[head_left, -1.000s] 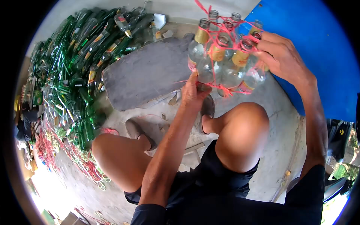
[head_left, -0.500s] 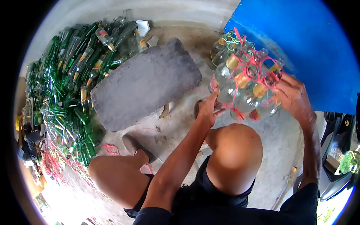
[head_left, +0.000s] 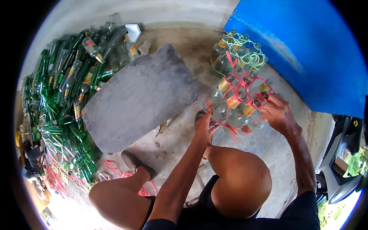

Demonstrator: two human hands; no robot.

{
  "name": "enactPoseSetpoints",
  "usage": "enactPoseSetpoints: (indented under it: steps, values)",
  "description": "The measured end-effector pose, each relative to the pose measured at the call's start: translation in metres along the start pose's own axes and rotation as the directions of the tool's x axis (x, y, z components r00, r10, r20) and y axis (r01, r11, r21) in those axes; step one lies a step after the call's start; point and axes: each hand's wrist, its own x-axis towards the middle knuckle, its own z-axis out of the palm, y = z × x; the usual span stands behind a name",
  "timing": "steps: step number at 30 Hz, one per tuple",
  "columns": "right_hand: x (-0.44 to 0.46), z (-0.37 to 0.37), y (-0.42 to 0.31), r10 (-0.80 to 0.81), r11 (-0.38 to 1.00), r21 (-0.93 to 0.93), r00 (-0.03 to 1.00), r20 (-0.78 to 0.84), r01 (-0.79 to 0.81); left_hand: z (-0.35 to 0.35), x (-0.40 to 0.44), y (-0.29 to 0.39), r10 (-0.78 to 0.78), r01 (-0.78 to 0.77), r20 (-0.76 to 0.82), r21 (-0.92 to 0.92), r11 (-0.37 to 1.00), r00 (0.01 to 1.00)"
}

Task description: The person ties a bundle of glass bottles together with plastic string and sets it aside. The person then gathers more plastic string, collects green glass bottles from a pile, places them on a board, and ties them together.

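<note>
A bundle of clear glass bottles (head_left: 239, 115), tied with pink string (head_left: 245, 82) around the necks and lower sides, stands between my hands. Gold labels wrap several necks. My left hand (head_left: 205, 123) is closed on the bundle's lower left side, its fingertips partly hidden. At the right, my right hand (head_left: 279, 114) has its fingers curled on a bottle neck and the string at the bundle's near right corner. Just behind stands a second bundle of clear bottles (head_left: 222, 61), tied with light green string (head_left: 253, 58).
A grey stone slab (head_left: 142, 99) lies left of the bundles. Beyond it is a heap of green and clear bottles (head_left: 65, 92). Pink string (head_left: 147, 188) lies by my foot. A blue panel (head_left: 299, 50) leans at the back right; part of a motorbike (head_left: 337, 165) shows at right.
The pink-tied bundle has moved left and down in view, with both hands on it. More of the green-tied bundle behind shows now. The camera view has shifted slightly.
</note>
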Motion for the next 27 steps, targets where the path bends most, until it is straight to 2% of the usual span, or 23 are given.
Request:
enactPoseSetpoints:
  steps: [3, 7, 10, 16, 24, 27]
  values:
    - [0.003, 0.01, 0.008, -0.038, 0.999, -0.019, 0.998, 0.059, 0.04, -0.001, 0.01, -0.002, -0.004, 0.004, -0.021, -0.029, 1.0, 1.0]
    - [0.008, 0.032, 0.023, -0.021, 1.0, -0.005, 0.998, 0.06, 0.022, -0.003, 0.027, 0.0, 0.049, -0.049, 0.0, -0.07, 0.996, 0.999]
    - [0.015, 0.042, 0.028, -0.033, 0.999, 0.015, 0.998, 0.046, 0.032, -0.004, 0.039, 0.005, 0.033, -0.026, 0.074, -0.102, 0.994, 0.997]
    - [0.022, 0.057, 0.035, -0.071, 0.997, -0.036, 0.997, 0.04, 0.072, 0.001, 0.062, 0.017, -0.002, 0.017, 0.093, -0.161, 0.987, 0.996]
    - [0.018, 0.077, 0.035, -0.062, 0.997, -0.033, 0.998, 0.019, 0.063, -0.002, 0.071, 0.009, 0.11, -0.081, 0.136, -0.207, 0.975, 0.985]
    - [0.014, 0.082, 0.036, -0.051, 0.998, -0.022, 0.999, 0.014, 0.052, 0.0, 0.071, 0.009, 0.05, -0.028, 0.093, -0.231, 0.973, 0.994]
